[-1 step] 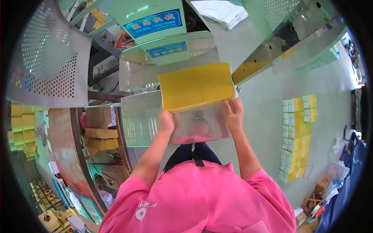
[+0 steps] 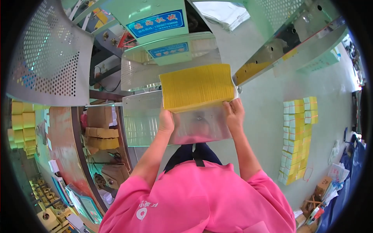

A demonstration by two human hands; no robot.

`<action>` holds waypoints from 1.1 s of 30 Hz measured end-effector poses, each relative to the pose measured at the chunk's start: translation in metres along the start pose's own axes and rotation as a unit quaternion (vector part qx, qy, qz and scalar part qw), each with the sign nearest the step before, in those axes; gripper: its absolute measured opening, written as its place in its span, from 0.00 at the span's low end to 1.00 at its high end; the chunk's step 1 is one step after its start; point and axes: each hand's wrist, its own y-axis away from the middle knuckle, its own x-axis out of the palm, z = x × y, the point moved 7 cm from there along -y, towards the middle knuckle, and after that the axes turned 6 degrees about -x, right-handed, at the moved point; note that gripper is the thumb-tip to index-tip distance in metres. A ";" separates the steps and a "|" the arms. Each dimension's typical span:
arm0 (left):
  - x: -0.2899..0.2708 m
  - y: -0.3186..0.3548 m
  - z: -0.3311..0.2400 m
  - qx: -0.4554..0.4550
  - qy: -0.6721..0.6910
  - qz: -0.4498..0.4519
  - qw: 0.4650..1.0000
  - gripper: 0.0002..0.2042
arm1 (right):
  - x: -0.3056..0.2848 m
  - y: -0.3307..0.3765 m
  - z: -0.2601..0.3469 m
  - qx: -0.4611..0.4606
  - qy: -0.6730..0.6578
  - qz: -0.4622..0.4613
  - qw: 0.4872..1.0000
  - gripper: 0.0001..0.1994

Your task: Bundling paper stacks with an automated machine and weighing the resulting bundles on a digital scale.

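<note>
Barely anything has moved: your left grip (image 2: 166, 122) and right grip (image 2: 234, 115) still hold the yellow stack (image 2: 198, 86) by its near corners, just beyond them. Shiny metal plate (image 2: 199, 131) shows between your grips; yellow-and-white bundles (image 2: 296, 141) sit well to their right.

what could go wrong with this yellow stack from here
The left hand and right hand hold the yellow stack by its near corners, so layers toward the far end might slide apart. Its right side also looks close to the metal bar, so a corner could catch there.
</note>
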 end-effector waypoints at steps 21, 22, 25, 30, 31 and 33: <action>-0.085 0.047 -0.038 -0.225 -0.204 -0.071 0.950 0.36 | 0.030 -0.004 0.000 0.120 -0.021 0.091 0.988 0.15; -0.088 0.046 -0.035 -0.224 -0.204 -0.076 0.950 0.36 | 0.033 -0.003 0.000 0.100 -0.027 0.089 0.991 0.14; -0.112 0.044 -0.010 -0.208 -0.157 -0.104 0.960 0.32 | 0.038 -0.004 -0.011 0.053 -0.039 0.086 0.994 0.14; -0.111 0.041 0.011 -0.024 -0.170 -0.051 0.984 0.25 | 0.055 0.014 -0.017 0.190 -0.335 0.068 0.920 0.20; -0.100 0.042 0.012 -0.025 -0.167 -0.048 0.985 0.25 | 0.055 0.019 -0.015 0.189 -0.330 0.066 0.922 0.20; -0.081 0.046 0.022 -0.106 0.159 -0.048 0.980 0.25 | 0.052 0.022 -0.003 0.147 -0.325 0.074 0.931 0.26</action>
